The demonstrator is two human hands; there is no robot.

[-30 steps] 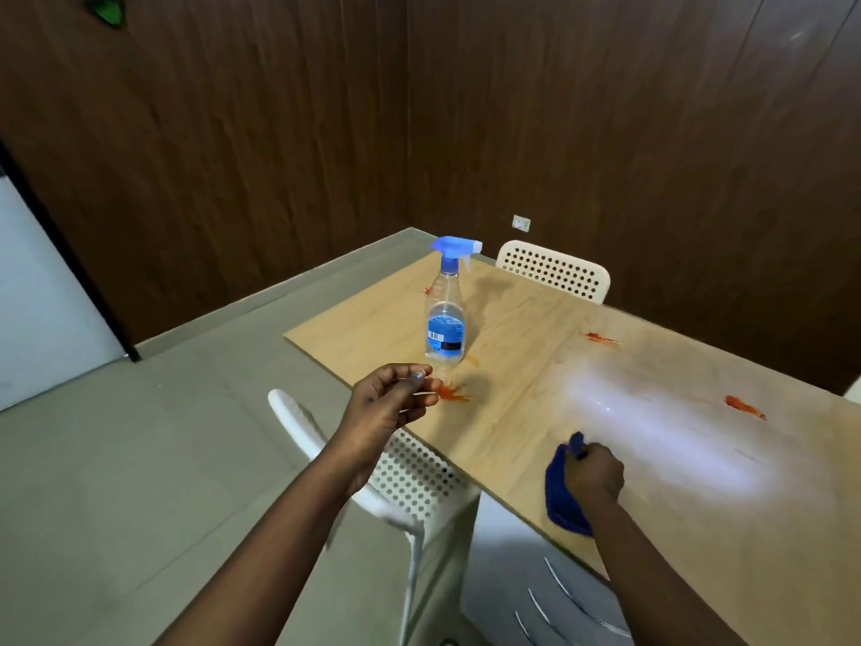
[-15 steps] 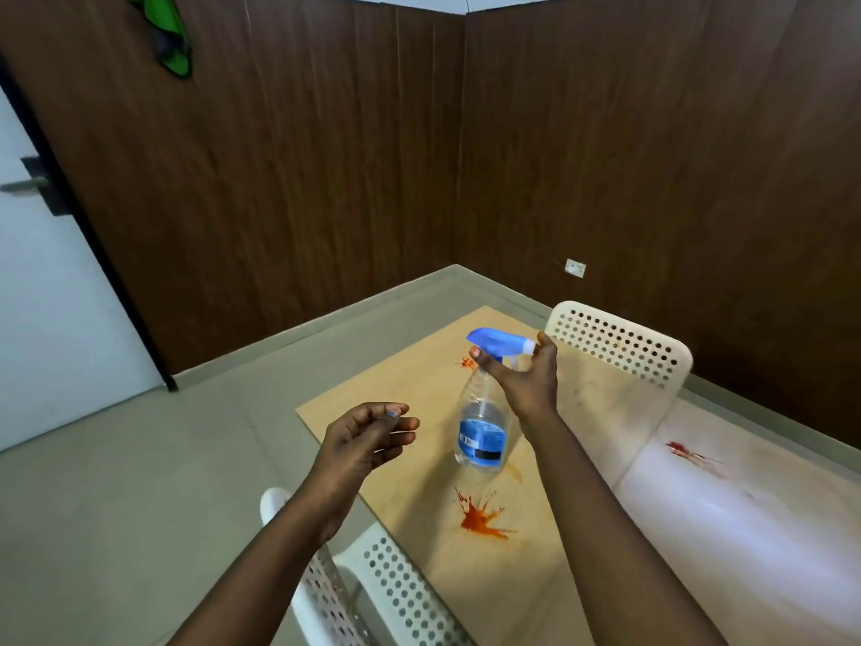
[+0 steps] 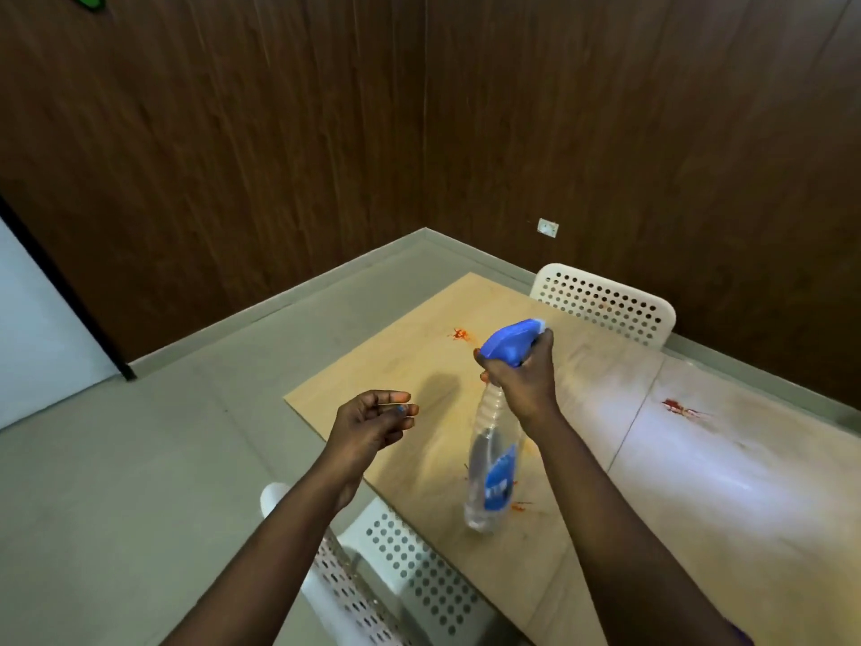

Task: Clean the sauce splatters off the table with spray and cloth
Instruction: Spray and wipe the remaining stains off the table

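Observation:
My right hand (image 3: 524, 380) grips the neck of a clear spray bottle (image 3: 494, 468) just under its blue trigger head (image 3: 510, 342). The bottle is lifted off the wooden table (image 3: 400, 412) and tilted, its base toward me. Red sauce splatters mark the table: one (image 3: 461, 334) near the far corner, one (image 3: 680, 407) to the right, and one (image 3: 518, 506) mostly hidden behind the bottle's base. My left hand (image 3: 372, 424) hovers over the table's left edge with loosely curled fingers and holds nothing. No cloth is in view.
A white perforated chair (image 3: 605, 305) stands at the table's far side, another (image 3: 386, 566) at the near side below my arms. Dark wood-panelled walls meet in a corner behind. Grey floor (image 3: 140, 459) lies to the left, with a white door (image 3: 32, 328).
My right hand left the blue cloth, reached the spray bottle, gripped its neck and lifted it tilted off the table. My view swung left, so the cloth went out of sight.

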